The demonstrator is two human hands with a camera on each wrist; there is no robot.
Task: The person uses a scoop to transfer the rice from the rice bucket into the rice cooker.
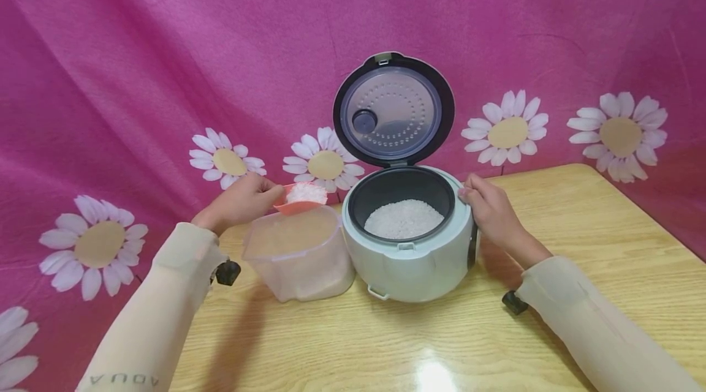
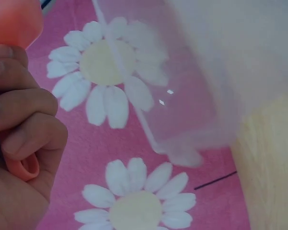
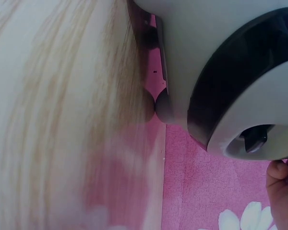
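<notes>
My left hand (image 1: 246, 201) grips an orange scoop (image 1: 288, 204) by its handle, with a heap of white rice (image 1: 306, 193) in it. The scoop is over the far rim of a clear plastic container (image 1: 309, 263), which holds rice low inside. In the left wrist view, fingers curl round the scoop's looped handle (image 2: 24, 167). To the right stands a pale green rice cooker (image 1: 410, 272) with its lid (image 1: 393, 113) raised. White rice (image 1: 404, 219) lies in its dark inner pot (image 1: 366, 193). My right hand (image 1: 493, 208) holds the cooker's right rim, thumb on top.
Everything stands on a light wooden table (image 1: 342, 349), whose far right corner shows. Behind it hangs a pink cloth (image 1: 248, 43) with large white daisies. The container sits close against the cooker's left side, and the raised lid rises behind the pot.
</notes>
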